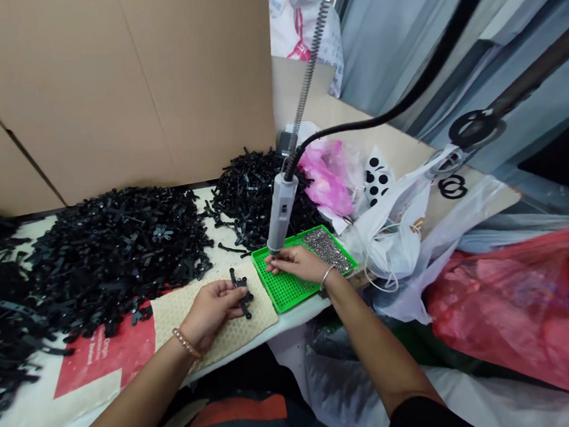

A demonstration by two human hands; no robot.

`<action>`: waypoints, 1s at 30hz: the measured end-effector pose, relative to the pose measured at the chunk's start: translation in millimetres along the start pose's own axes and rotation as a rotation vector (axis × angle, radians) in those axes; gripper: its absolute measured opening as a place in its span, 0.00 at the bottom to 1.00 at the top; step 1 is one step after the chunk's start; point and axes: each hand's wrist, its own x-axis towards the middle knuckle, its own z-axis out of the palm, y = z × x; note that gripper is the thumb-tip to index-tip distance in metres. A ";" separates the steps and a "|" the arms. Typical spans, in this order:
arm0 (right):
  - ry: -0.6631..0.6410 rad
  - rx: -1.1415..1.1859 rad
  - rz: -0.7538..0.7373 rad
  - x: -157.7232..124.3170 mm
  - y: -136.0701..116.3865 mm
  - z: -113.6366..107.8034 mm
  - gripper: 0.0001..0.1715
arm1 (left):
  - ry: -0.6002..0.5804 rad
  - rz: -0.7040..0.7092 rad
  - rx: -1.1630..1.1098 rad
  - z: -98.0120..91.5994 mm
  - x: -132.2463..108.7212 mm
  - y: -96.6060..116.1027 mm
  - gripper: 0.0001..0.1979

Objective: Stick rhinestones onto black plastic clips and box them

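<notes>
Between the thumb and fingers of my left hand (216, 310) is a small black plastic clip-like part (242, 293) with several arms. It is held just above a tan textured mat (174, 316). My right hand (299, 263) reaches over a green perforated tray (284, 298), its fingers pinched at the lower tip of a grey electric screwdriver (281, 210). What sits between those fingertips is too small to make out. Small shiny metal screws (325, 248) fill the right side of the tray. The screwdriver hangs nearly upright from a coil spring (311, 55).
Heaps of black plastic parts (122, 244) lie left of the mat, with another pile (243, 194) behind the tray. A cardboard panel (119, 88) stands at the back. Pink plastic (328, 176), white bags (397, 250) and a red bag (517, 313) lie right. A black cable (381, 122) crosses above.
</notes>
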 end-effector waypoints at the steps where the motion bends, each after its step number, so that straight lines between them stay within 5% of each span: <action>1: -0.005 -0.007 0.005 -0.1 0.0 0.2 0.24 | 0.001 -0.001 0.003 0.0 0.0 0.0 0.03; 15: -0.054 0.138 0.020 -15.1 -8.3 2.3 0.21 | 0.004 0.003 0.028 0.9 -1.3 1.4 0.03; 23: 0.037 -0.389 -0.061 -11.1 -1.1 6.5 0.06 | 0.001 0.021 0.012 -0.6 0.2 -1.1 0.03; 30: 0.028 -0.880 -0.165 -16.3 -14.5 7.3 0.16 | 0.019 0.025 0.016 1.4 -1.3 0.6 0.03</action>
